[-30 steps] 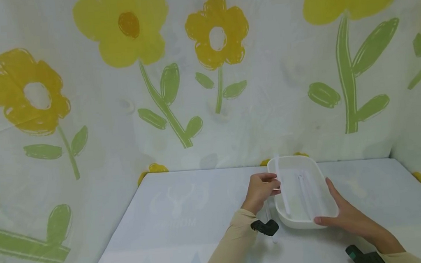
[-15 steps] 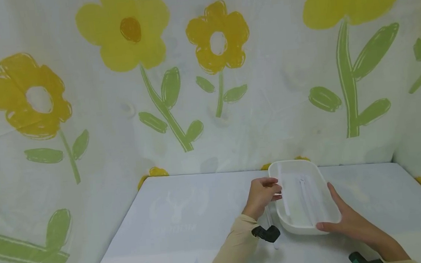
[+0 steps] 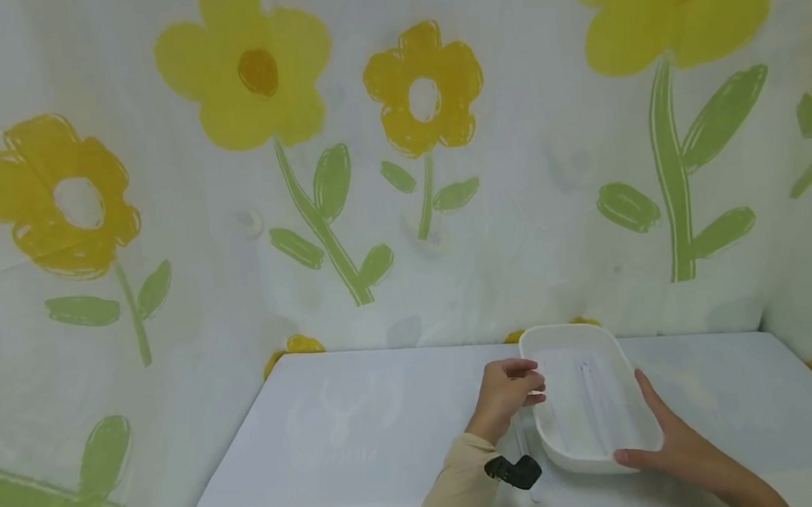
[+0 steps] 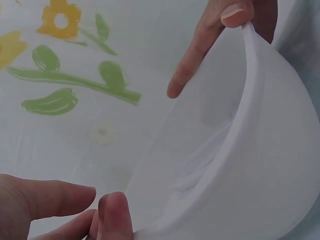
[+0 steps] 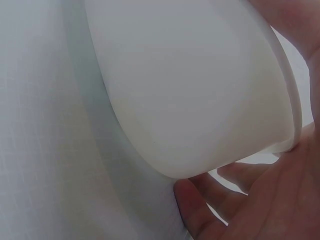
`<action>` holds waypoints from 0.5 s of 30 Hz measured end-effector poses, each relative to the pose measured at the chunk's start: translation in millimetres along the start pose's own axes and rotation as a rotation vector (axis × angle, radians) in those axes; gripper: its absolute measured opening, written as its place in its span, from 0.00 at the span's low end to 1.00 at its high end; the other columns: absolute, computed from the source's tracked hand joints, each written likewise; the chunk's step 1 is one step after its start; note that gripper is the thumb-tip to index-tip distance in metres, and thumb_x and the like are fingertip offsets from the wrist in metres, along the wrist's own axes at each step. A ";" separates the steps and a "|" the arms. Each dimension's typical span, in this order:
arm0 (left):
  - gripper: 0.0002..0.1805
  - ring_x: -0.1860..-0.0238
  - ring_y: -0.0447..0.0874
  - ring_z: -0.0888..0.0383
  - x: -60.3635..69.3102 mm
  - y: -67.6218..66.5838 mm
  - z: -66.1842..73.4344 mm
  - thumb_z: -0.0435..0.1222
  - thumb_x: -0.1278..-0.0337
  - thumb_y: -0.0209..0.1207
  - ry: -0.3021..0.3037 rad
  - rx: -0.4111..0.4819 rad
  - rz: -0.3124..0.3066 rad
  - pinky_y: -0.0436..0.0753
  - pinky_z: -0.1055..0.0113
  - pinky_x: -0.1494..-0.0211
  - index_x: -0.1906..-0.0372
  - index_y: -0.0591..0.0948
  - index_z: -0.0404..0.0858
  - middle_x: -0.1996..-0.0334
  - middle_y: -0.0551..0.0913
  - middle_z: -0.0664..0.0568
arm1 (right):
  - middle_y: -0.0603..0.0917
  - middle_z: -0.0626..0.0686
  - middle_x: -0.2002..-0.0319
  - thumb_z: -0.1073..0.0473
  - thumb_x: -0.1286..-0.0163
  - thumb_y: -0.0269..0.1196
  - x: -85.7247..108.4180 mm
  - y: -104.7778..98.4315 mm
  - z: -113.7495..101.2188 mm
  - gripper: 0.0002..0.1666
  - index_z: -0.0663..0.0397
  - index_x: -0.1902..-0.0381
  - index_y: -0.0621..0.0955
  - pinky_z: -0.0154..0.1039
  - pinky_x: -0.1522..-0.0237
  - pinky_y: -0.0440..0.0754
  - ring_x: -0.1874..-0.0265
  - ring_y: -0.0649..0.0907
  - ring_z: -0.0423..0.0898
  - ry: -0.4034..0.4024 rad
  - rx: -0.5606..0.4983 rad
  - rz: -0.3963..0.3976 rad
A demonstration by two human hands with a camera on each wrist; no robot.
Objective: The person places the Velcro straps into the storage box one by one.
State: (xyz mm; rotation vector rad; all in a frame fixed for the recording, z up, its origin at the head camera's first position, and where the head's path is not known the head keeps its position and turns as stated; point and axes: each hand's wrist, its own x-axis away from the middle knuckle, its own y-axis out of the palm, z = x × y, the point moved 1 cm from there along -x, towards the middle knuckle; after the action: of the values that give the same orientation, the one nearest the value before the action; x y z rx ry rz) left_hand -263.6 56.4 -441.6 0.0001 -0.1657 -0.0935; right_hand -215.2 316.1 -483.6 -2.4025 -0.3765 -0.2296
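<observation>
A white plastic container (image 3: 652, 425) with rounded corners is tilted toward me in the head view. My right hand (image 3: 682, 443) holds it at the near right corner, thumb over the rim and fingers along the side. Inside lie long thin whitish strips (image 3: 592, 398), too pale to tell their kind. My left hand (image 3: 506, 393) is at the container's left rim; in the left wrist view its fingertips (image 4: 75, 197) have nothing visible between them. A thin white stick (image 3: 521, 435) lies under my left wrist, partly hidden by it. The right wrist view shows the container's outer wall (image 5: 195, 90).
A white table (image 3: 364, 448) spreads beneath, with faint printed marks. Behind it and on both sides hangs a pale curtain (image 3: 521, 260) with yellow flowers. Dark wrist cameras are strapped on; the left one (image 3: 515, 472) hangs over the stick.
A long translucent strip that stood upright at my left fingers has gone down into the container. Both hands stay in place on or beside it; the head view has tilted slightly upward.
</observation>
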 end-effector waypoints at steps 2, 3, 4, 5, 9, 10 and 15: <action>0.13 0.65 0.87 0.60 1.0 -1.2 -1.4 0.29 0.37 0.65 0.005 -0.003 -0.005 0.93 0.63 0.56 0.49 0.85 0.31 0.63 0.85 0.49 | 0.33 0.79 0.22 0.41 0.37 0.73 1.2 0.7 1.1 0.81 0.44 0.22 0.18 0.83 0.30 0.58 0.25 0.47 0.84 0.007 -0.003 -0.008; 0.13 0.65 0.87 0.60 1.4 -2.4 -2.0 0.30 0.37 0.65 0.011 -0.007 -0.009 0.93 0.64 0.56 0.48 0.85 0.31 0.63 0.85 0.49 | 0.33 0.79 0.22 0.40 0.37 0.73 1.3 0.9 1.3 0.81 0.44 0.22 0.18 0.82 0.30 0.58 0.25 0.47 0.84 0.013 -0.004 -0.010; 0.13 0.65 0.87 0.60 1.6 -3.7 -2.5 0.30 0.37 0.66 0.016 -0.001 -0.010 0.93 0.64 0.56 0.48 0.85 0.31 0.63 0.85 0.49 | 0.33 0.79 0.22 0.39 0.37 0.73 1.2 1.0 1.1 0.82 0.43 0.22 0.18 0.83 0.30 0.58 0.25 0.47 0.84 0.025 -0.005 -0.018; 0.13 0.65 0.87 0.60 1.8 -5.4 -3.3 0.30 0.37 0.66 0.020 0.002 -0.009 0.93 0.64 0.56 0.48 0.85 0.31 0.63 0.85 0.49 | 0.33 0.79 0.22 0.38 0.38 0.73 0.9 1.0 0.7 0.82 0.43 0.22 0.18 0.82 0.30 0.58 0.25 0.47 0.83 0.038 -0.005 -0.020; 0.14 0.65 0.87 0.61 3.1 -15.5 -3.1 0.31 0.36 0.65 0.051 0.013 -0.022 0.93 0.64 0.56 0.48 0.85 0.30 0.61 0.86 0.49 | 0.32 0.78 0.22 0.36 0.38 0.72 0.5 0.0 -0.9 0.82 0.43 0.22 0.18 0.82 0.30 0.58 0.25 0.47 0.83 0.061 -0.001 -0.025; 0.14 0.64 0.87 0.61 3.8 -18.8 -2.6 0.31 0.36 0.65 0.058 0.022 -0.023 0.93 0.64 0.56 0.48 0.85 0.30 0.61 0.86 0.48 | 0.32 0.78 0.22 0.36 0.38 0.72 0.3 -0.2 -1.1 0.82 0.44 0.22 0.18 0.82 0.31 0.59 0.25 0.47 0.83 0.062 0.003 -0.022; 0.14 0.65 0.87 0.62 7.6 -38.7 -0.1 0.31 0.35 0.65 0.082 0.051 -0.012 0.93 0.64 0.56 0.48 0.85 0.29 0.59 0.87 0.46 | 0.33 0.78 0.21 0.35 0.39 0.72 -1.0 0.2 -1.0 0.83 0.44 0.22 0.18 0.81 0.30 0.60 0.25 0.48 0.83 0.073 0.008 -0.019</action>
State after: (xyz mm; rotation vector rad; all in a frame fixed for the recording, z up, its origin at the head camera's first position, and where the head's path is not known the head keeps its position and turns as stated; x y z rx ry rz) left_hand -259.6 17.2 -440.7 0.0558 -0.0863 -0.1010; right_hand -216.2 315.1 -483.2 -2.3761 -0.3656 -0.3223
